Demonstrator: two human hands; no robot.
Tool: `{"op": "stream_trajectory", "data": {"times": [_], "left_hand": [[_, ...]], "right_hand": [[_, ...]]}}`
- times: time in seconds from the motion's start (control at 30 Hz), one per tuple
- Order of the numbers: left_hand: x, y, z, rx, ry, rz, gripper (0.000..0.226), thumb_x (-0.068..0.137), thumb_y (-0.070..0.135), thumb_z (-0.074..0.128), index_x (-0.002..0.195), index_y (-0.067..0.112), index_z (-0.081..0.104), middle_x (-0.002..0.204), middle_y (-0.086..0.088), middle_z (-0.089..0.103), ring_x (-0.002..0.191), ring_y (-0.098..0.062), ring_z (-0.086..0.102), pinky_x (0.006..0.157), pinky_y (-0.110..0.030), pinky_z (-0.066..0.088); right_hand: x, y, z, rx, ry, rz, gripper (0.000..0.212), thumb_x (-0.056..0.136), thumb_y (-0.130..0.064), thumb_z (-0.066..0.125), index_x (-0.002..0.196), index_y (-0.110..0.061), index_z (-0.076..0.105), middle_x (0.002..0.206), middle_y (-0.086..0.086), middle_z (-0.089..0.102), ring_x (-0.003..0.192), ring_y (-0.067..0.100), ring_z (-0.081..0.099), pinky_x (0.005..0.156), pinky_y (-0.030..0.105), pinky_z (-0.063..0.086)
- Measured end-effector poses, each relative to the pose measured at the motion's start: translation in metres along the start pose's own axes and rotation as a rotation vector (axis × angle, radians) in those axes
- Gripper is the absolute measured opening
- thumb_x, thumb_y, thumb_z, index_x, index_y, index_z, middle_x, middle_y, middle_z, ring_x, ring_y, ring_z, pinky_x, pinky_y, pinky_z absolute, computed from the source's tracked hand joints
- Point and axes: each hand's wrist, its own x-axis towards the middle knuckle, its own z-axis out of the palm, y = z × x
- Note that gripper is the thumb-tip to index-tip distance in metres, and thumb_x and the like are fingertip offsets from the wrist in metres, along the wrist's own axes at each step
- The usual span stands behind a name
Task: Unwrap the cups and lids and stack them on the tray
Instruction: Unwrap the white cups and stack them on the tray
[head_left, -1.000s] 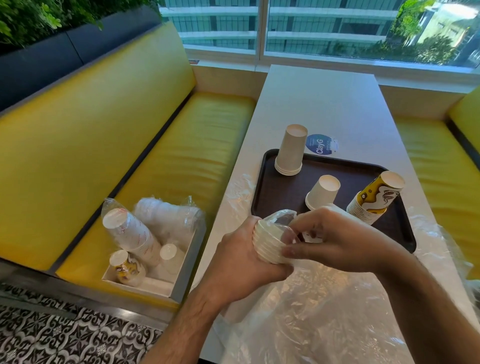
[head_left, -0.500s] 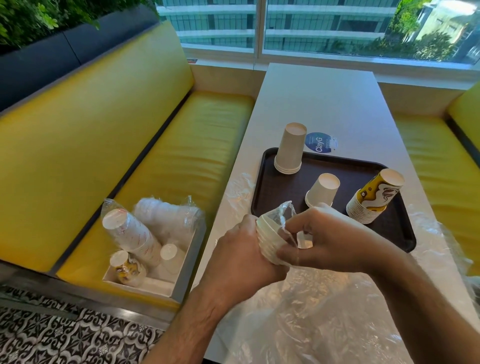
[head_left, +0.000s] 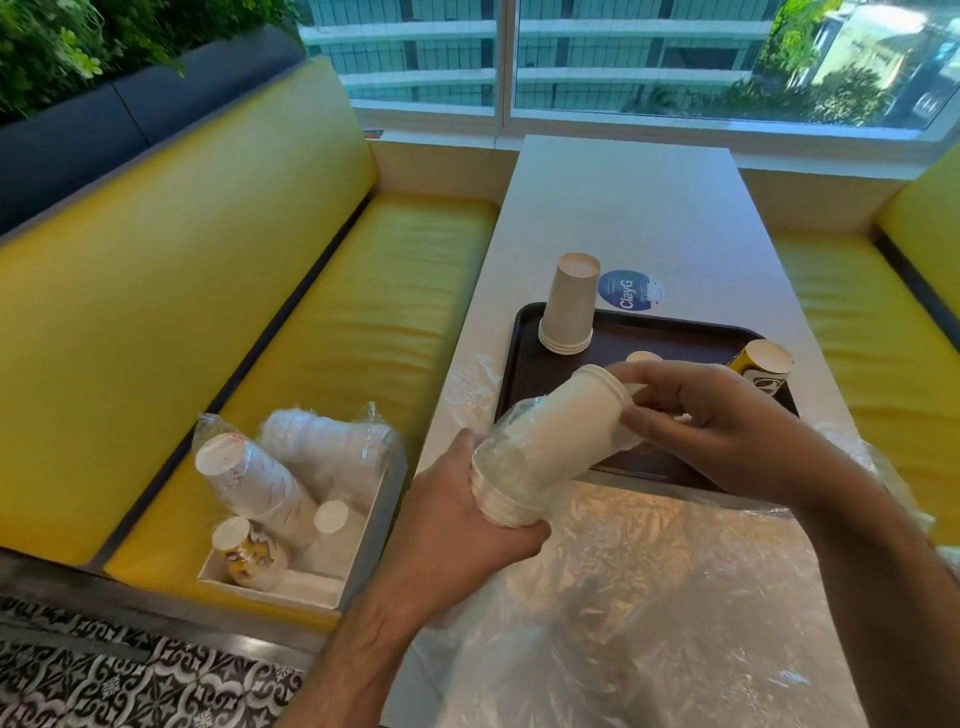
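Observation:
A stack of white paper cups (head_left: 563, 431) lies on its side in the air over the near edge of the dark brown tray (head_left: 524, 358). My left hand (head_left: 462, 525) grips its rim end, which is still inside clear plastic wrap. My right hand (head_left: 701, 415) holds the bare base end of the stack. On the tray stand an upside-down beige cup stack (head_left: 569, 306), a small white cup (head_left: 643, 357) mostly hidden behind my right hand, and a yellow printed cup stack (head_left: 761, 364) leaning at the right.
Crumpled clear plastic sheets (head_left: 639, 597) cover the near part of the white table (head_left: 639, 218). A white box (head_left: 358, 525) on the yellow bench at the left holds several wrapped cup and lid packs. A blue round sticker (head_left: 626, 291) lies behind the tray.
The cup stack has slid out of its wrap and now shows much longer. My right hand moved right and up with the base end; the view shifted.

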Motion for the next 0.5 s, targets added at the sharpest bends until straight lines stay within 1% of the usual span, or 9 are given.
{"op": "stream_trajectory", "data": {"times": [0.07,0.1,0.2,0.27,0.33,0.37,0.43,0.47,0.5], "left_hand": [[0.001,0.003,0.0,-0.048,0.02,0.009,0.06,0.06,0.023,0.094,0.101,0.042,0.054,0.095,0.034,0.065,0.08,0.007,0.065,0.063,-0.009,0.049],[0.001,0.004,0.0,-0.066,0.025,0.014,0.06,0.06,0.022,0.094,0.101,0.041,0.054,0.095,0.033,0.065,0.079,0.006,0.065,0.063,-0.009,0.048],[0.004,0.006,0.004,-0.113,0.039,0.033,0.06,0.06,0.019,0.095,0.102,0.035,0.057,0.093,0.026,0.068,0.078,0.002,0.067,0.062,-0.01,0.048],[0.005,0.009,0.007,-0.146,0.041,0.048,0.061,0.059,0.016,0.096,0.103,0.034,0.058,0.092,0.023,0.069,0.078,0.001,0.068,0.063,-0.01,0.048],[0.007,0.011,0.012,-0.176,0.042,0.064,0.065,0.059,0.013,0.096,0.106,0.035,0.057,0.096,0.024,0.069,0.083,0.002,0.068,0.067,-0.009,0.048],[0.008,0.013,0.013,-0.192,0.048,0.072,0.067,0.059,0.013,0.097,0.107,0.035,0.057,0.098,0.025,0.069,0.086,0.003,0.068,0.069,-0.009,0.048],[0.012,0.013,0.015,-0.215,0.069,0.085,0.067,0.059,0.012,0.097,0.108,0.034,0.057,0.1,0.025,0.068,0.088,0.003,0.067,0.07,-0.007,0.047],[0.014,0.014,0.015,-0.227,0.075,0.089,0.067,0.059,0.012,0.097,0.108,0.034,0.058,0.1,0.025,0.068,0.089,0.003,0.066,0.071,-0.007,0.047],[0.017,0.014,0.015,-0.237,0.076,0.091,0.067,0.059,0.013,0.098,0.109,0.033,0.058,0.1,0.027,0.067,0.091,0.004,0.066,0.071,-0.006,0.047]], "right_hand": [[-0.001,0.005,0.002,0.068,-0.02,0.035,0.06,0.096,-0.023,0.062,0.148,-0.042,0.04,0.113,-0.005,0.074,0.106,0.015,0.071,0.088,0.042,0.061],[-0.002,0.006,0.004,0.072,-0.037,0.04,0.065,0.096,-0.022,0.062,0.15,-0.045,0.035,0.115,-0.005,0.073,0.108,0.015,0.07,0.09,0.042,0.06],[-0.002,0.01,0.01,-0.017,-0.037,0.034,0.07,0.092,-0.013,0.07,0.146,-0.047,0.041,0.129,-0.016,0.061,0.116,0.007,0.064,0.097,0.04,0.058],[0.0,0.013,0.017,-0.082,0.017,0.058,0.079,0.081,-0.017,0.083,0.142,-0.048,0.043,0.132,-0.022,0.05,0.118,0.009,0.061,0.097,0.039,0.057],[0.005,0.017,0.026,-0.18,0.105,0.073,0.084,0.07,-0.026,0.091,0.136,-0.048,0.044,0.132,-0.025,0.042,0.121,0.01,0.056,0.1,0.04,0.056],[0.008,0.021,0.031,-0.21,0.149,0.072,0.084,0.067,-0.029,0.093,0.132,-0.047,0.044,0.129,-0.028,0.04,0.121,0.009,0.054,0.1,0.04,0.056],[0.012,0.031,0.04,-0.201,0.214,0.086,0.083,0.065,-0.034,0.093,0.129,-0.046,0.042,0.119,-0.035,0.039,0.117,0.006,0.053,0.098,0.036,0.056],[0.013,0.037,0.042,-0.178,0.245,0.094,0.081,0.065,-0.038,0.091,0.129,-0.044,0.043,0.12,-0.034,0.04,0.116,0.005,0.053,0.097,0.033,0.056],[0.015,0.044,0.043,-0.144,0.29,0.1,0.08,0.065,-0.042,0.089,0.132,-0.039,0.046,0.124,-0.029,0.046,0.117,0.006,0.054,0.095,0.031,0.056]]}}
